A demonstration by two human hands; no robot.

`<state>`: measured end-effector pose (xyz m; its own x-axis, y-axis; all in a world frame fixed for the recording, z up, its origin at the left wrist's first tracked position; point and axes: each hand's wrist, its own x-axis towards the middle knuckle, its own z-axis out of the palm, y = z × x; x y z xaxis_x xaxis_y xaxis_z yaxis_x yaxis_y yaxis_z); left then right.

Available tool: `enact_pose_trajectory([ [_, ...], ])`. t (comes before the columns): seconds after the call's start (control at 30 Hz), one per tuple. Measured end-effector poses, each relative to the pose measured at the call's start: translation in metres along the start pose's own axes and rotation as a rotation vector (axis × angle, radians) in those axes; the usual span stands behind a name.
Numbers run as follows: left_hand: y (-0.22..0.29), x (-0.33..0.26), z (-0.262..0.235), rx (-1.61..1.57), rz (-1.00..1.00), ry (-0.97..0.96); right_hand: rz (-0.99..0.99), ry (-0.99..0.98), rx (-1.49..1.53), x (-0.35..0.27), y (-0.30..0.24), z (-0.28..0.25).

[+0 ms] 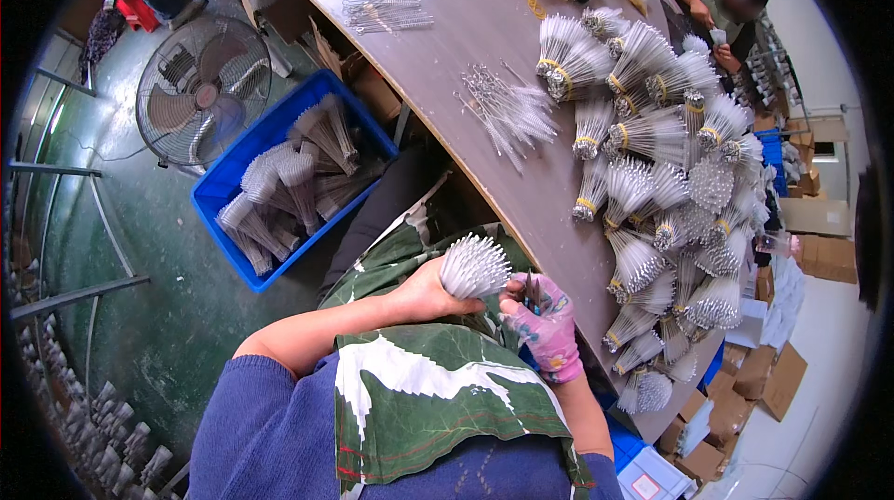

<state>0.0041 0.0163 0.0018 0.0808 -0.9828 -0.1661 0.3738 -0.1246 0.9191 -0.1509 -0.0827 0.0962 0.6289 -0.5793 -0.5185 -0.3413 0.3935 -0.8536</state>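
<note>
My left hand [424, 290] is wrapped round a bundle of thin white-bristled wire brushes [475, 267], held above my lap with the bristle ends up. Right beside it is my right hand [548, 325], in a pink flowered glove with bare fingertips. It grips a small hand tool with dark pointed jaws [532, 291]; whether these are pliers or snips I cannot tell. The fingertips are close to the bundle, and the palm hides most of the tool. On the table lie loose wire brushes [512, 109] and many bundles [647, 137] tied with yellow bands.
The table [447, 44] has its edge right by my hands. At my left, a blue crate [214, 225] of brush bundles stands on the floor near a caged fan [205, 95]. More loose brushes [386, 8] lie at the far end. Another person [736, 11] works across the table.
</note>
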Motion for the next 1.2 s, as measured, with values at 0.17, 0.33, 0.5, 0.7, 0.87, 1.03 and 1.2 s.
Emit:
enact_pose_trajectory([
  [0.17, 0.006, 0.000, 0.000, -0.040, -0.006, 0.020, -0.091, 0.121, 0.017, 0.009, 0.007, 0.015],
  [0.33, -0.006, 0.003, 0.000, -0.098, 0.080, -0.028, -0.155, 0.173, -0.039, 0.015, 0.010, 0.017],
  [0.5, -0.003, 0.003, -0.002, -0.083, 0.122, -0.062, -0.052, 0.106, 0.067, 0.014, 0.005, 0.012],
  [0.7, -0.004, 0.001, 0.000, -0.041, 0.160, -0.014, -0.045, 0.037, 0.125, 0.012, 0.014, 0.001],
  [0.87, -0.006, 0.001, 0.001, 0.069, 0.248, 0.078, -0.066, 0.111, 0.097, 0.008, 0.014, -0.004],
  [1.03, -0.023, 0.004, -0.003, 0.104, 0.184, 0.151, -0.169, 0.066, 0.002, 0.004, 0.015, -0.001],
  [1.2, -0.021, 0.002, -0.004, 0.227, 0.197, 0.189, -0.216, 0.172, -0.173, 0.005, 0.007, 0.011],
])
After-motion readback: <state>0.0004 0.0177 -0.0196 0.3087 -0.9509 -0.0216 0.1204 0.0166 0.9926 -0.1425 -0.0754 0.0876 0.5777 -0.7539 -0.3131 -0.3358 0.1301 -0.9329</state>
